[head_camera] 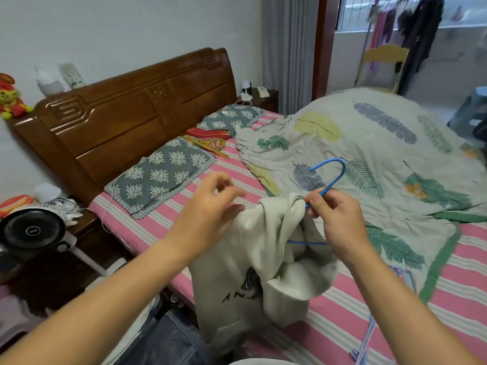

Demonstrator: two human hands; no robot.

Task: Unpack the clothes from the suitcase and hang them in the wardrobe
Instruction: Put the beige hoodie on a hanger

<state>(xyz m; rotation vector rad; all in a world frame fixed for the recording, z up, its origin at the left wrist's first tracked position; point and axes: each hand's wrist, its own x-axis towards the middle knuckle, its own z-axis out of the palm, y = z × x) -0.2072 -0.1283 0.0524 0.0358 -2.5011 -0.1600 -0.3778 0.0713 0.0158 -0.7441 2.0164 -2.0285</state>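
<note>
The hoodie [253, 262] carries dark printed letters low on its front; "AN" can be read, then a fold of the cloth covers the rest. Above the letters is a dark printed figure, too crumpled to make out. The cloth is pale grey, thick and soft, with a fleecy inside showing at the turned-out hood. It hangs from a hanger [332, 177] of thin blue wire with a round hook, above the edge of the bed [147, 225].

The right hand [340, 219] pinches the wire neck of the hanger just under the hook, thumb and fingers curled around it. The left hand [208, 206] is at the left shoulder of the hoodie, its fingers loosely bent, fingertips touching the cloth; whether they pinch it cannot be told.

The bed has a sheet with pink, white and beige stripes, two flat pillows [160, 175] in grey-blue with white flower print, and a light quilt [369, 159] printed with leaves and feathers. The headboard [126, 114] is dark carved wood, glossy. More thin wire hangers [369, 335] lie on the sheet at the right. A round black fan [33, 230] stands left of the bed.
</note>
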